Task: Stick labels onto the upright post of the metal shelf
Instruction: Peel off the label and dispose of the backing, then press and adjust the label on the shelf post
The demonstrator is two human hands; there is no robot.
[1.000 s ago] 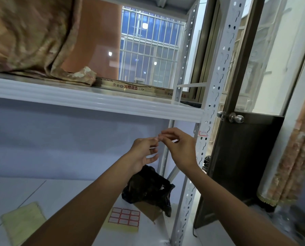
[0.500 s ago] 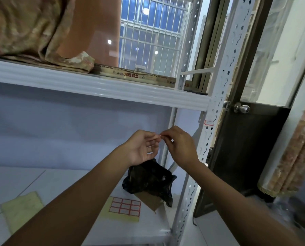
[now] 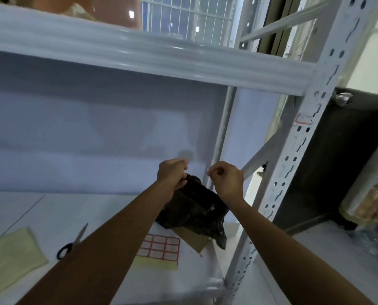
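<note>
Under the white ribbed shelf beam [image 3: 139, 56], the left hand [image 3: 172, 175] and the right hand [image 3: 226, 182] hang above a crumpled black plastic bag [image 3: 194, 210], both with fingers curled. The right thumb and forefinger meet at their tips, but whatever sits between them is too small to make out. The left hand's fingers fold out of view, so I cannot tell if they hold anything. One red-bordered white label [image 3: 304, 119] is stuck on the white perforated metal upright post [image 3: 293, 164], well above the right hand. The left forearm cuts off an edge of the yellow-backed sheet of red-bordered labels [image 3: 161, 249] and lies beside the black-handled scissors [image 3: 72, 243]. Half a second ago the two hands' fingertips met; now they are apart, and the scissors have come into view
</note>
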